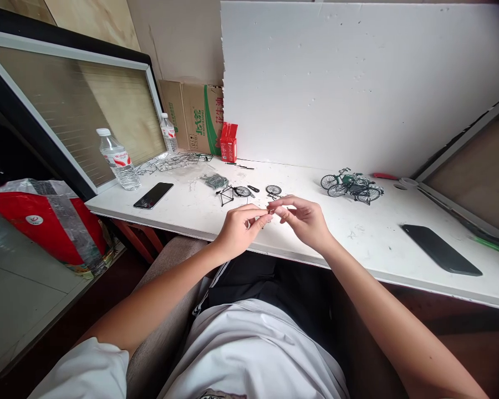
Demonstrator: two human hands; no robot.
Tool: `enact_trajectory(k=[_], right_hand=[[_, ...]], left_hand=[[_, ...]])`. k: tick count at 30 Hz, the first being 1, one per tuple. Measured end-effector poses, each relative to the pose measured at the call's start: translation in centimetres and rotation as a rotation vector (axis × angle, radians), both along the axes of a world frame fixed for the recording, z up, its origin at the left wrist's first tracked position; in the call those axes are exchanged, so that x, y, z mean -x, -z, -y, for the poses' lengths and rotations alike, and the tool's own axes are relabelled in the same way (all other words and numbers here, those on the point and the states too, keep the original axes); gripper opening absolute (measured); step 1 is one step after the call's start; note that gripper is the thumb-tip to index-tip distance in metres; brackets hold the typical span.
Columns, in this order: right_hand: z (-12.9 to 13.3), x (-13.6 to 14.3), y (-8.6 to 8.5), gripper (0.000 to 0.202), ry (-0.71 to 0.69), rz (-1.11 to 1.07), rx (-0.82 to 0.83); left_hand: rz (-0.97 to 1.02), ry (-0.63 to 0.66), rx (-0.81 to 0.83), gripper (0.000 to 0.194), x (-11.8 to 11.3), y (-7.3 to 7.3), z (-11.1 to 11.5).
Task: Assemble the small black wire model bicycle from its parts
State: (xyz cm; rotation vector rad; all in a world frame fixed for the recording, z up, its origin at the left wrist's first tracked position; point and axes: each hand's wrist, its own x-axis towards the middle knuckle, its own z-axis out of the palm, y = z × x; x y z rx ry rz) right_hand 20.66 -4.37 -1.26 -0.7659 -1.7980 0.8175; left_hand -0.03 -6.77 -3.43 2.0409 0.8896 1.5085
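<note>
White board [357,83] rises behind the table [374,238]; near its back edge, a carton [193,119] reads 花生油 in red beside larger green characters, partly covered by the board. Writing on the small red box [228,145] and the red labels of two bottles [120,160] is too small to read. Above the front edge, the left hand [241,227] pinches a small part [270,211], mostly hidden by fingertips; the right hand [303,219] has its fingers narrowed against it, though whether they grip, I cannot tell. Just beyond lie a black frame [225,195] and wheels [273,189]. Model bicycles [351,185] overlap toward the back right, hard to separate.
</note>
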Motion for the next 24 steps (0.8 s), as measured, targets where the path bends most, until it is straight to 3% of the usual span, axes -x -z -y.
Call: enact_trajectory(k=[5, 8, 12, 15, 20, 24], right_hand=[[-2.6, -2.2, 0.4, 0.043, 0.257, 0.066, -0.078], [-5.1, -4.5, 1.5, 0.045, 0.420, 0.255, -0.113], [-7.1, -7.2, 2.9, 0.047, 0.393, 0.687, 0.065], [-7.3, -7.8, 3.2, 0.053, 0.413, 0.881, 0.214], [-7.0, -7.4, 2.8, 0.060, 0.478, 0.966, 0.268], [-7.0, -7.3, 2.8, 0.042, 0.492, 0.993, 0.266]], left_hand=[[0.062, 0.010, 0.081, 0.029, 0.3, 1.3, -1.3], [0.122, -0.010, 0.120, 0.032, 0.6, 2.2, -2.3], [0.152, -0.020, 0.221, 0.037, 1.0, 3.6, -3.4], [0.187, -0.008, 0.286, 0.038, 1.2, 4.8, -4.2], [0.228, -0.005, 0.274, 0.036, 1.6, 6.8, -5.6], [0.225, -0.008, 0.273, 0.035, 1.9, 7.9, -6.4]])
